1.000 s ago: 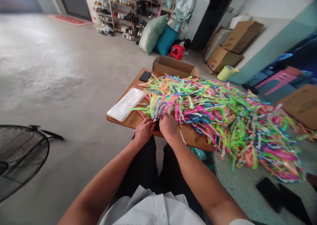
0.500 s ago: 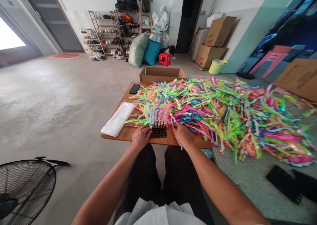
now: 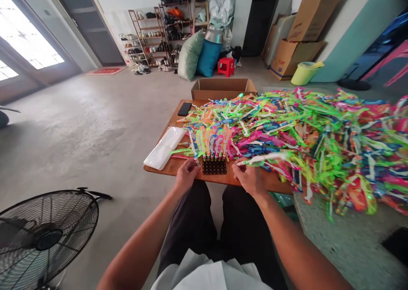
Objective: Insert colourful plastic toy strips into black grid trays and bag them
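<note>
A black grid tray (image 3: 214, 167) lies at the near edge of the wooden board, with a row of thin plastic pieces (image 3: 216, 141) in pink, orange and green standing in its far side. At the tray's left corner is my left hand (image 3: 186, 175), its fingers pinched together; what they hold, if anything, is too small to make out. To the right of the tray, my right hand (image 3: 250, 178) grips a long green-and-white plastic piece (image 3: 269, 157) by one end, the rest reaching out to the right. A big heap of similar pieces (image 3: 318, 132) spreads behind and to the right.
Clear plastic bags (image 3: 164, 149) and a phone (image 3: 184, 109) lie on the board's left side. An open cardboard box (image 3: 223, 88) stands behind it. A black fan (image 3: 47, 237) is at lower left. Pillow-like sacks (image 3: 208, 59) and a red stool (image 3: 226, 66) stand farther back.
The view has turned to the left. My right hand has moved a little away from the tray, and a green-and-white plastic piece now shows in it. My left hand stays beside the tray.
</note>
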A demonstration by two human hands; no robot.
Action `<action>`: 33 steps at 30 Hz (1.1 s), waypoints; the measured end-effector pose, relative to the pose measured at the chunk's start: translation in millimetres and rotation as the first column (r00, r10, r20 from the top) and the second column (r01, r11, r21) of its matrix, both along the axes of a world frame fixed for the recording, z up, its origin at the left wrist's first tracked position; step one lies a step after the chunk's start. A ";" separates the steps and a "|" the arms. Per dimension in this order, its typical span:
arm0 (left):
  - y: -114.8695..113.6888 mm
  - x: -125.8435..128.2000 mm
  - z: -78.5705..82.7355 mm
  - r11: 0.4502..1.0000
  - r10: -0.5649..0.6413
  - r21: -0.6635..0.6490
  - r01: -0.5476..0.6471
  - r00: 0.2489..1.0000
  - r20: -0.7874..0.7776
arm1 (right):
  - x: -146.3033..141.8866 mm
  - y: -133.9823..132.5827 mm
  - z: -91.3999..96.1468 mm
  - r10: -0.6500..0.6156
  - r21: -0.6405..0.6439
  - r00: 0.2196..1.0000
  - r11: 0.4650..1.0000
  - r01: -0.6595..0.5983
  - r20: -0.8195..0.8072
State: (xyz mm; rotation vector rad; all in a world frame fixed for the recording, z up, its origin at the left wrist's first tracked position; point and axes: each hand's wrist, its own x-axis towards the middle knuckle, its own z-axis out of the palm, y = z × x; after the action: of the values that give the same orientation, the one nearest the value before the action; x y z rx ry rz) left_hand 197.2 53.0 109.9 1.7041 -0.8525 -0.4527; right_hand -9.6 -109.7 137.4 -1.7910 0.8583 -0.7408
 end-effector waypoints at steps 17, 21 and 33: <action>-39.4 -25.6 16.5 0.915 -0.016 0.366 -0.170 0.890 0.455 | 50.1 7.7 -15.1 0.228 0.156 0.969 0.965 -0.211 -0.098; -43.1 -27.2 15.3 0.916 -0.042 0.368 -0.160 0.874 0.484 | 50.3 2.9 -11.9 0.123 -0.301 0.943 0.928 -0.220 -0.308; -43.9 -22.9 15.6 0.903 -0.090 0.412 -0.122 0.884 0.458 | 61.9 0.8 -8.7 0.034 -0.336 0.869 0.914 -0.226 -0.493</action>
State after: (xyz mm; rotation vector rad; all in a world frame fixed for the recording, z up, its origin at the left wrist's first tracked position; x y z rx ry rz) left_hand 174.3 9.1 125.4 2.2878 -1.1440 -0.2209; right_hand 52.3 -108.8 128.6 -2.4263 0.9375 -0.3877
